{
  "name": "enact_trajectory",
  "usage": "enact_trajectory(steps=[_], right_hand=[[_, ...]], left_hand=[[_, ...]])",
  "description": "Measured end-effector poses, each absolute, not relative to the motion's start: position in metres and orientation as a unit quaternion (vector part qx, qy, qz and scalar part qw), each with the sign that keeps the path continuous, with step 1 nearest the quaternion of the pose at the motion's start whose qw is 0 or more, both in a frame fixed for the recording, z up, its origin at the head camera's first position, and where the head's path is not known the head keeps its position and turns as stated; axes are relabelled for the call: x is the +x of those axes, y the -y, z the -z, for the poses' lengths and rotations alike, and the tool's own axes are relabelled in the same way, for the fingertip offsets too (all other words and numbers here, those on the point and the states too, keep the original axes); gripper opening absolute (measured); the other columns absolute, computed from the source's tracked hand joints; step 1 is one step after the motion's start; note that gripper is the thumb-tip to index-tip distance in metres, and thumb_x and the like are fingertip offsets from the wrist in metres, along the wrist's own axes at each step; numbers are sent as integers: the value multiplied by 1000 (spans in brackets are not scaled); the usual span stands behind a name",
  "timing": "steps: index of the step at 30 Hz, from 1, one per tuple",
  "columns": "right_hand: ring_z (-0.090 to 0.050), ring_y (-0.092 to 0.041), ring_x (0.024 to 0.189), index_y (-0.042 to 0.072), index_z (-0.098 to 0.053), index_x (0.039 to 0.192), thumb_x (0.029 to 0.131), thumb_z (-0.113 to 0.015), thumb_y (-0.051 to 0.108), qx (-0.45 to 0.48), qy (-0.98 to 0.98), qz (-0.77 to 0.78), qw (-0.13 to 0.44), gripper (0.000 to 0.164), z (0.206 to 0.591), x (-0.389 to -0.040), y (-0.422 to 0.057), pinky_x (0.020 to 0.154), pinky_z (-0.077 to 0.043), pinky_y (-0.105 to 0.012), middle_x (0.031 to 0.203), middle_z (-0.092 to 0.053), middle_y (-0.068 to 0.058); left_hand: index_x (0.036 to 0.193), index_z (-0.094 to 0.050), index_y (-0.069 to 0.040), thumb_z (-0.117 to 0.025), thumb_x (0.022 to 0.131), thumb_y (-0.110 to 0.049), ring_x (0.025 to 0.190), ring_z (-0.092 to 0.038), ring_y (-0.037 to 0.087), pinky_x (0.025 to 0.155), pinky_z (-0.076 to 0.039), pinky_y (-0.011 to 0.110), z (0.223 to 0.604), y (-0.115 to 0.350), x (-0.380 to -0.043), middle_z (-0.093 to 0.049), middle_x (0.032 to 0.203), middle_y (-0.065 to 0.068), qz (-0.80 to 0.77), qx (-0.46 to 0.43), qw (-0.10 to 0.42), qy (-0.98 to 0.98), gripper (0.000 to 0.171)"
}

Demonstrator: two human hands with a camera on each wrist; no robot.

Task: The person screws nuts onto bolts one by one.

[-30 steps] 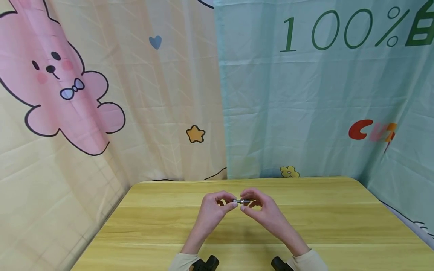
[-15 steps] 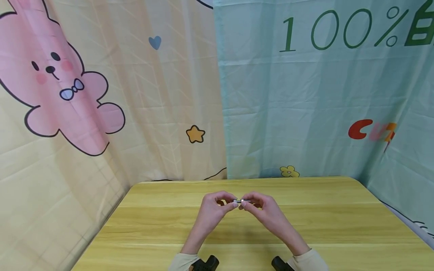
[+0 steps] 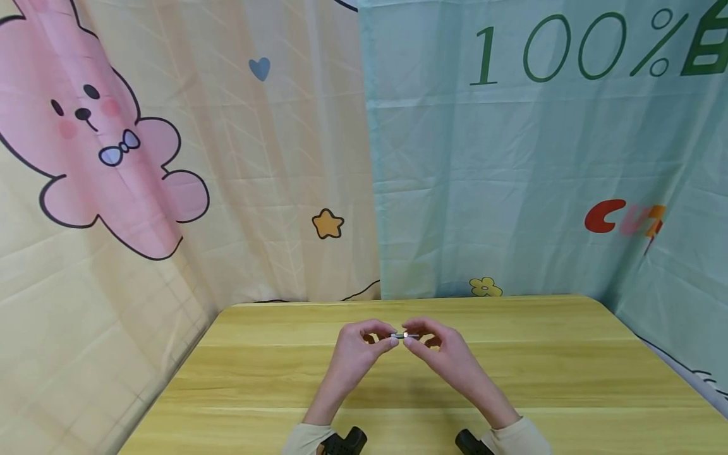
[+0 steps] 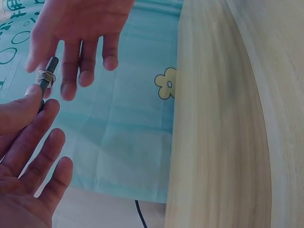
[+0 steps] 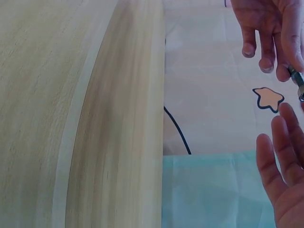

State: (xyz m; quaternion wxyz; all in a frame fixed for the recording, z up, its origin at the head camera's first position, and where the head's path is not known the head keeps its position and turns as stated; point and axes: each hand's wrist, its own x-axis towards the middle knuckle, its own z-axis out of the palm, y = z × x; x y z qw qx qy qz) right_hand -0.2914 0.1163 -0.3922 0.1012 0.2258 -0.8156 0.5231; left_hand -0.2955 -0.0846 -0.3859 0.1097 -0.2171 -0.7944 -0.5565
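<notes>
While the left hand (image 3: 359, 346) is pinching a bolt (image 4: 53, 63) between thumb and forefinger, the right hand (image 3: 442, 347) is facing it, fingers spread, with thumb and forefinger standing apart near the nut (image 4: 46, 76); whether either is touching it, I cannot tell. Between the two hands, the bolt is pointing sideways above the wooden table (image 3: 261, 373). Printed curtains (image 3: 432, 189) are hanging behind.

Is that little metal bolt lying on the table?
No, the left hand pinches the metal bolt between thumb and finger, above the table.
</notes>
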Motion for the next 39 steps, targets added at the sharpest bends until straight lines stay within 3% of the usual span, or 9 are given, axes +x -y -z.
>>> enact_trajectory(steps=[3, 10, 18, 29, 35, 39], right_hand=[[-60, -18, 102, 18, -65, 114, 92, -72, 24, 253, 808, -521, 111, 24, 393, -292, -116, 81, -51, -34, 109, -65, 2], [-61, -16, 97, 21, -65, 107, 93, -70, 14, 278, 809, -506, 115, 17, 394, -295, -118, 79, -51, -33, 102, -65, 7], [-64, -10, 92, 22, -68, 107, 95, -67, 30, 252, 823, -498, 105, 15, 394, -294, -118, 80, -52, -35, 100, -67, 11], [-63, -19, 84, 20, -71, 94, 100, -54, 42, 217, 826, -516, 72, 29, 394, -291, -117, 71, -51, -33, 85, -68, 3], [-62, -18, 96, 20, -69, 110, 96, -62, 39, 222, 824, -516, 78, 25, 394, -292, -116, 78, -51, -36, 105, -68, 3], [-61, -16, 101, 20, -64, 118, 93, -70, 27, 243, 817, -515, 91, 27, 394, -294, -116, 80, -51, -35, 111, -66, 3]], left_hand=[[90, -77, -18, -78, 85, -22, 82, -62, 20, 72, -47, 32, 386, 85, -296, -68, 80, -9, 559, -212, 110, 794, 6], [90, -77, -20, -78, 85, -22, 82, -61, 14, 73, -47, 32, 387, 85, -297, -68, 80, -10, 551, -212, 111, 799, 5], [89, -77, -21, -78, 86, -24, 82, -61, 14, 72, -46, 31, 388, 85, -297, -68, 80, -10, 552, -210, 110, 800, 5], [90, -76, -21, -77, 87, -26, 82, -62, 14, 74, -47, 33, 389, 83, -297, -69, 83, -11, 549, -216, 106, 801, 6], [90, -76, -20, -78, 86, -24, 81, -61, 14, 72, -47, 32, 389, 83, -297, -68, 81, -10, 548, -220, 111, 799, 5], [90, -76, -21, -78, 86, -21, 81, -62, 17, 72, -47, 31, 388, 84, -297, -68, 80, -10, 548, -221, 114, 799, 4]])
